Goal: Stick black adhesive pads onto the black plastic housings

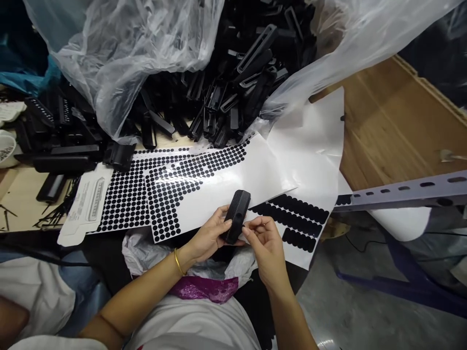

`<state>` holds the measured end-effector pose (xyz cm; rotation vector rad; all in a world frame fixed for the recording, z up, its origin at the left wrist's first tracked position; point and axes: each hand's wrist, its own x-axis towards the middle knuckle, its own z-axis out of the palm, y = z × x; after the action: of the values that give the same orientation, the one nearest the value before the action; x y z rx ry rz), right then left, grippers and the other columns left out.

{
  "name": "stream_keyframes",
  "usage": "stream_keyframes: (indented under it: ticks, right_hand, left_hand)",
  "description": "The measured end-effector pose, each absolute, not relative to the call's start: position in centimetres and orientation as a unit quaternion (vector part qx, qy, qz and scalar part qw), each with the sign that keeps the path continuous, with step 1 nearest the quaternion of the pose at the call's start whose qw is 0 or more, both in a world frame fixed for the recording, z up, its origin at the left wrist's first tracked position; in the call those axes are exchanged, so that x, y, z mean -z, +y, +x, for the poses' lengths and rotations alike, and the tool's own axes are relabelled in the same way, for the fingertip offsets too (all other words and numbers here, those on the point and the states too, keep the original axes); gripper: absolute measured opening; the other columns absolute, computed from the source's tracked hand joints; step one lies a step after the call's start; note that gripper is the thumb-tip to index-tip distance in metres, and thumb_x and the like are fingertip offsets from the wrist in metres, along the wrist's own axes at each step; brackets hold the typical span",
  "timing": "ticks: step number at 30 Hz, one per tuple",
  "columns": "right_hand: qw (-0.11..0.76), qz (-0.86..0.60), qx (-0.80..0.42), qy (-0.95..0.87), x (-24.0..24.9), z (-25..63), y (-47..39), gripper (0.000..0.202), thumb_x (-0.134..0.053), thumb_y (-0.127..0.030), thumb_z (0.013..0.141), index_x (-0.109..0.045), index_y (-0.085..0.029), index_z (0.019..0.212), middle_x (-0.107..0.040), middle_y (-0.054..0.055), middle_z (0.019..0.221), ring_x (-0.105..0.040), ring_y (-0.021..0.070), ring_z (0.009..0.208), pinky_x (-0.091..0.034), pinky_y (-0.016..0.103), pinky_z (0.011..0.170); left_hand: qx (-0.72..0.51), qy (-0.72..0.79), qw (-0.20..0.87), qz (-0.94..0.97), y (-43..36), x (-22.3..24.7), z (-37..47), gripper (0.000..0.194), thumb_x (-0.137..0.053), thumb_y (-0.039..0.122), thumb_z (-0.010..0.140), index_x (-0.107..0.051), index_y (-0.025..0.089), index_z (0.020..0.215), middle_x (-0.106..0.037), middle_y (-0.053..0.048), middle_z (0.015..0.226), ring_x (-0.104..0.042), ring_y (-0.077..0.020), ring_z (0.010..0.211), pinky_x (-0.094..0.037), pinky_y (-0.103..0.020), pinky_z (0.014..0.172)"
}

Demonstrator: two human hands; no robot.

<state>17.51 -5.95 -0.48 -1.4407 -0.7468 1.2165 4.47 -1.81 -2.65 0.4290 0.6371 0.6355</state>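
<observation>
A black textured plastic case [238,214] is gripped in my left hand [208,234], tilted above the near edge of the sheets. My right hand [265,239] is at the case's right side, thumb and forefinger pinched together by its surface. A small dark bit shows at those fingertips, too small to name. Under and beyond my hands lie white sheets of round black stickers [164,214]. Part of the upper sheet [215,194] is bare backing. Rows of larger black dots [299,218] remain on the right-hand sheet.
A heap of black plastic parts [219,102] spills from clear plastic bags [146,43] at the back. Left are a printed white carton [85,206] and a white bowl [8,148]. A perforated metal rail [404,189] juts right. Another person's arm [12,313] is at lower left.
</observation>
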Motion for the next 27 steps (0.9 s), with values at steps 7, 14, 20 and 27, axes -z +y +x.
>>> stream_keyframes:
  ticks: [7, 14, 20, 27]
  right_hand:
    - [0.499, -0.606, -0.526, -0.328, 0.7, 16.4, -5.8, 0.025, -0.063, -0.035, 0.075, -0.042, -0.023, 0.08, -0.05, -0.003, 0.072, -0.052, 0.0115, 0.063, -0.05, 0.023, 0.054]
    - [0.475, -0.616, -0.507, -0.371, 1.0, 16.6, -5.7, 0.021, -0.061, -0.032, 0.078, -0.043, -0.023, 0.081, -0.051, -0.004, 0.071, -0.049, 0.0106, 0.059, -0.05, 0.025, 0.055]
    - [0.448, -0.641, -0.45, -0.431, 1.1, 16.5, -5.7, 0.014, -0.057, -0.029, 0.081, -0.044, -0.023, 0.082, -0.052, -0.003, 0.071, -0.046, 0.0102, 0.057, -0.047, 0.025, 0.055]
    - [0.427, -0.674, -0.384, -0.465, 1.2, 16.1, -6.0, 0.01, -0.054, -0.026, 0.082, -0.044, -0.022, 0.08, -0.051, -0.003, 0.07, -0.043, 0.01, 0.056, -0.044, 0.024, 0.053]
  left_hand:
    - [-0.309, 0.316, 0.875, 0.197, -1.8, 2.5, 3.8, 0.042, -0.063, 0.032, 0.078, -0.047, 0.024, 0.117, -0.062, -0.004, 0.091, -0.061, -0.0163, 0.081, -0.053, -0.037, 0.076]
    - [-0.307, 0.341, 0.863, 0.211, -1.9, 2.2, 3.7, 0.045, -0.062, 0.033, 0.079, -0.046, 0.025, 0.12, -0.06, -0.003, 0.091, -0.059, -0.0152, 0.082, -0.051, -0.034, 0.077]
    - [-0.31, 0.362, 0.852, 0.217, -1.9, 2.2, 3.7, 0.042, -0.063, 0.033, 0.079, -0.048, 0.025, 0.117, -0.059, -0.002, 0.089, -0.056, -0.0131, 0.081, -0.049, -0.027, 0.073]
    - [-0.322, 0.377, 0.85, 0.177, -2.1, 1.9, 4.1, 0.04, -0.064, 0.033, 0.077, -0.05, 0.025, 0.113, -0.059, 0.0, 0.084, -0.057, -0.0126, 0.077, -0.049, -0.029, 0.075]
